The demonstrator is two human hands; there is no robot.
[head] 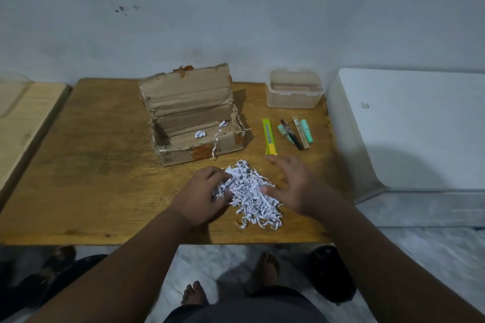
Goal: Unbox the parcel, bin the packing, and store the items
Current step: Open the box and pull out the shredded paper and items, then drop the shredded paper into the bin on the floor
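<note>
Open cardboard box [194, 123] nearly empty, shredded paper [252, 191] heaped before it

I see the brown wooden table [105, 165] mid-frame before a pale wall [236, 8], a lighter board [26, 113] at left, and a black sandal [330, 273] on the marbled floor [433, 257] at lower right.

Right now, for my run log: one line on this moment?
box open | left hand gripping shredded paper | right hand open beside it | pens unstored

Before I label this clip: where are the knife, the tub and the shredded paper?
knife [269, 137]: head view, mid-handle
tub [294, 101]: head view, front wall
shredded paper [252, 191]: head view, middle of the pile
</note>
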